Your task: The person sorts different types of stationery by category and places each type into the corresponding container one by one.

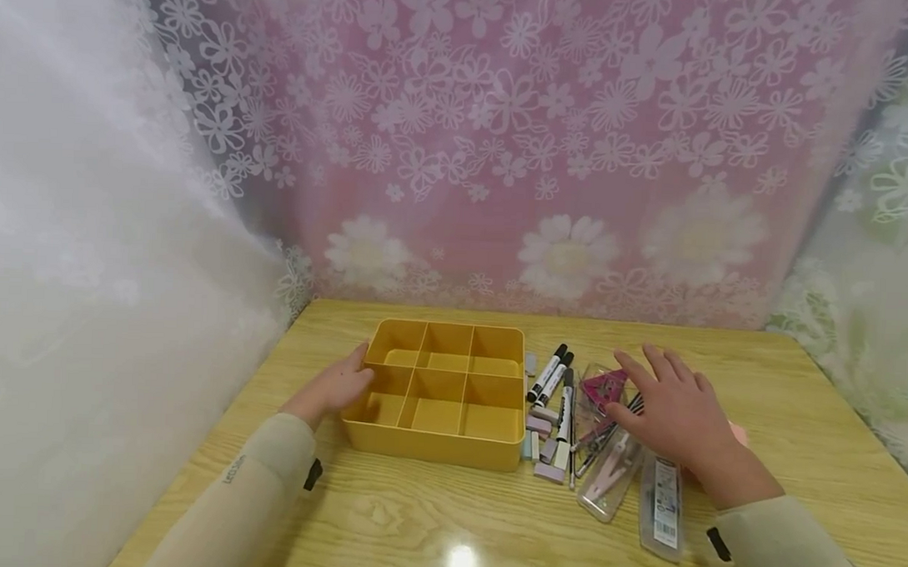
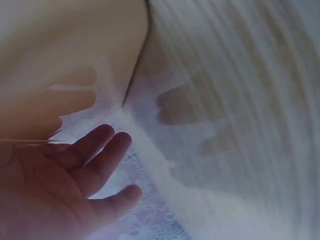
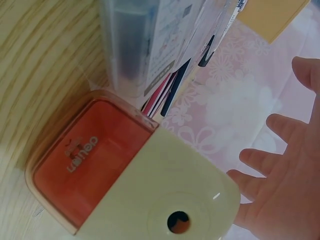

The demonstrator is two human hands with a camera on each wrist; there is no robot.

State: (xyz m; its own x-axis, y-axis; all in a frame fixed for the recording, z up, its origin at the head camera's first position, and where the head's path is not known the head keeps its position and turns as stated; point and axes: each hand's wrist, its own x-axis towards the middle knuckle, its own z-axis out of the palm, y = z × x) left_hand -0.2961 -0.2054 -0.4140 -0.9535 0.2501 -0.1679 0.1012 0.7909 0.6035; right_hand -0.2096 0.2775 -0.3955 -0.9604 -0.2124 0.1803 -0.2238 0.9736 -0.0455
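- While I look on from the head view, a yellow box [image 1: 433,448] with 6 compartments stands on the wooden table [image 1: 408,520], just left of the lower centre of the frame.
- At the box's left side, the person's left hand [image 1: 338,385] meets the wall, thumb at the rim; I cannot tell whether it truly pinches it.
- Right of centre, just beside the box, lie 3 black-capped markers [image 1: 547,373], with small pale and lilac erasers [image 1: 548,472] below them.
- Farther right, the right hand [image 1: 678,416] hovers over the loose pile, its fingers spread wide and holding nothing.
- By that hand lie a magenta triangle [image 1: 604,390], a clear case with a pale compass [image 1: 608,487] in it, and, lower down, a case with a white label [image 1: 664,504].
- Behind everything, a pink flowered cloth [image 1: 459,150] fills the upper frame.
- In the left wrist view, the left hand's fingers reach out, fairly straight and apart, from the lower left; the thumb is hidden. A smooth tan surface fills the upper left.
- In the right wrist view, the right hand's fingers fan out at the right edge.
- A cream-and-red object [image 3: 165,180] with a round hole and "deli" lettering fills the lower left and centre; a clear labelled container [image 3: 170,45] stands at the upper centre.
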